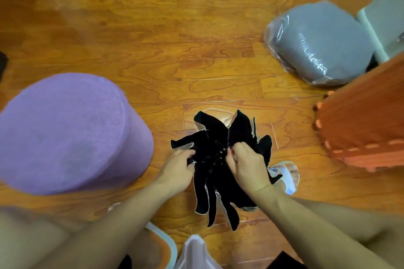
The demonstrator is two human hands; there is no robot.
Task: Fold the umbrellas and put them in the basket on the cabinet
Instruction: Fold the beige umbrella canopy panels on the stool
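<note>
I see both hands pinching umbrella (215, 159) folds: left hand (178, 169), right hand (246, 165). Purple stool (65, 133) near left; bare floor (153, 50) ahead.

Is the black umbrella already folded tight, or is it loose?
Loose: the black umbrella's flaps splay outward while the left hand and right hand pinch its folds.

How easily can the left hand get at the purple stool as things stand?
Probably easily: the left hand holds the umbrella right beside the purple stool, with only bare floor between, though it must let go first.
</note>
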